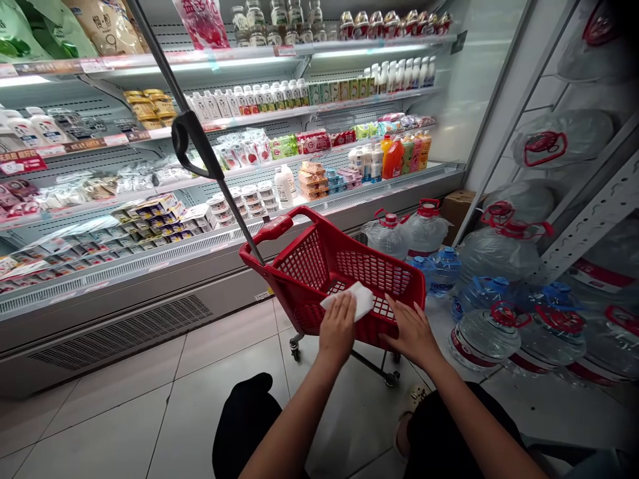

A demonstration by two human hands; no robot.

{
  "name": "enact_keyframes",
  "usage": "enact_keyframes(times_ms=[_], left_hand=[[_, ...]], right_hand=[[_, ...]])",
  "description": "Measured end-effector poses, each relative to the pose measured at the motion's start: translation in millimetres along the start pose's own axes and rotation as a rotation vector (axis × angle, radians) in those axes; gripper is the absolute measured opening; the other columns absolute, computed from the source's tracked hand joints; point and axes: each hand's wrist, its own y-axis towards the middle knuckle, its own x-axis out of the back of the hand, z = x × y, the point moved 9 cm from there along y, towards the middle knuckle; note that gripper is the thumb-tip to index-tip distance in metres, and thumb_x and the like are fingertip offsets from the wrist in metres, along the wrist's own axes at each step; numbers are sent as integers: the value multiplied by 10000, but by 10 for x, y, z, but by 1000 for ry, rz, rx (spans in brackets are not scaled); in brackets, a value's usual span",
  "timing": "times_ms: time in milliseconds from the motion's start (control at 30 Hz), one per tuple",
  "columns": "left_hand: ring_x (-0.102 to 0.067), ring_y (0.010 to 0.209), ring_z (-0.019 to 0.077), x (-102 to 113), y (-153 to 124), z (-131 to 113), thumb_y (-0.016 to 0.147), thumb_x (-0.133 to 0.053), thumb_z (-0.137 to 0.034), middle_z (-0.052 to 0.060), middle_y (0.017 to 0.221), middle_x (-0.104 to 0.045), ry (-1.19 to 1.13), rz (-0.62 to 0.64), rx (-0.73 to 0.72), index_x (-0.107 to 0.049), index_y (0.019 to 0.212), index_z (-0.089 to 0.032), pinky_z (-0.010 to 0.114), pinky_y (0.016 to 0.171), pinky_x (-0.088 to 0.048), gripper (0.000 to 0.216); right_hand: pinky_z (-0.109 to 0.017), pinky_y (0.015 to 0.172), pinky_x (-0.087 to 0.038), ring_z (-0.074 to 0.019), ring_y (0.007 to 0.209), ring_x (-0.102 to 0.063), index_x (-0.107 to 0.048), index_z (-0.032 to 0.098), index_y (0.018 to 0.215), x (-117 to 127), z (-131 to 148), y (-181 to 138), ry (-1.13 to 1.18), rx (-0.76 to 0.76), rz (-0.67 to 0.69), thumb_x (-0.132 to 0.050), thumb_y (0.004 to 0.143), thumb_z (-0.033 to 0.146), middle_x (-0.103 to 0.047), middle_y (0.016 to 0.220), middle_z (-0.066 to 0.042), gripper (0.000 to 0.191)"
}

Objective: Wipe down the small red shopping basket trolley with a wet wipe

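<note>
A red plastic shopping basket on wheels (344,266) stands on the tiled floor in front of me, its long dark pull handle (192,143) raised up to the left. My left hand (338,327) presses a white cloth (357,299) against the basket's near wall, fingers closed over it. My right hand (412,330) rests on the near wall beside it, fingers spread and flat, holding nothing. My knees in dark clothing show at the bottom of the view.
An open chiller (200,173) with shelves of milk, yoghurt and drinks runs along the left and back. Large water bottles (486,332) with red caps lie stacked on the floor at right, close behind the basket. A metal rack upright (589,219) stands at right.
</note>
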Motion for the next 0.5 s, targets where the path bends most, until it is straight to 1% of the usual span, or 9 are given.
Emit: enact_keyframes(times_ms=[100,133,167,200,300,367,433,467,500], left_hand=[[-379,1531,212,-16,-41,-335,1012,-420,-143,95,1647,-411,-45,-8,-139,-426,1574,-125,382,1267,-319,562],[-373,1534,201,-13,-47,-405,1016,-415,-146,82,1652,-406,-60,-6,-184,-421,1580,-140,375,1272,-307,564],[-381,1529,193,-7,-44,-415,1017,-413,-144,74,1647,-415,-66,-2,-202,-424,1580,-152,373,1275,-301,563],[-399,1519,191,0,-30,-368,1015,-416,-140,73,1636,-434,-64,4,-190,-435,1573,-157,378,1275,-302,559],[-444,1492,218,17,25,-60,1004,-433,-132,97,1601,-484,-12,15,-41,-483,1535,-133,414,1266,-322,533],[-444,1493,231,10,36,15,1001,-437,-135,110,1604,-477,20,15,0,-485,1527,-115,419,1259,-333,529],[-434,1499,225,-21,36,-72,996,-439,-135,113,1616,-460,31,22,-26,-461,1542,-117,406,1255,-337,547],[-430,1501,222,-42,37,-142,994,-445,-139,114,1620,-455,28,31,-41,-449,1550,-120,404,1254,-337,556],[-430,1501,224,-61,42,-208,993,-453,-147,117,1619,-456,17,43,-47,-441,1553,-123,409,1254,-338,561]], right_hand=[[-574,1222,-258,-310,1343,-567,-332,186,1604,11,21,-8,27,35,-41,-624,854,437,-638,1429,-149,842],[-576,1220,-261,-313,1342,-567,-339,185,1601,13,25,-13,35,48,-45,-621,854,438,-638,1428,-152,838],[-576,1220,-261,-314,1344,-564,-332,182,1604,11,23,-15,39,53,-42,-617,856,439,-637,1427,-155,842],[-573,1222,-257,-313,1349,-561,-314,175,1613,5,16,-15,40,49,-32,-615,860,442,-636,1426,-157,854],[-562,1234,-238,-303,1361,-552,-240,169,1640,-24,-6,1,28,12,8,-628,867,444,-634,1420,-154,907],[-564,1236,-238,-302,1359,-555,-198,185,1653,-19,1,18,22,-6,18,-639,867,442,-637,1415,-147,937],[-575,1228,-260,-315,1408,-513,-102,189,1671,42,27,37,30,-20,2,-634,876,444,-561,1509,-164,991],[-587,1222,-273,-334,1463,-450,-49,182,1676,105,50,48,32,-27,-25,-633,881,452,-463,1593,-183,1023],[-603,1218,-279,-360,1522,-354,-16,180,1677,187,87,61,26,-28,-61,-637,884,459,-330,1672,-194,1045]])
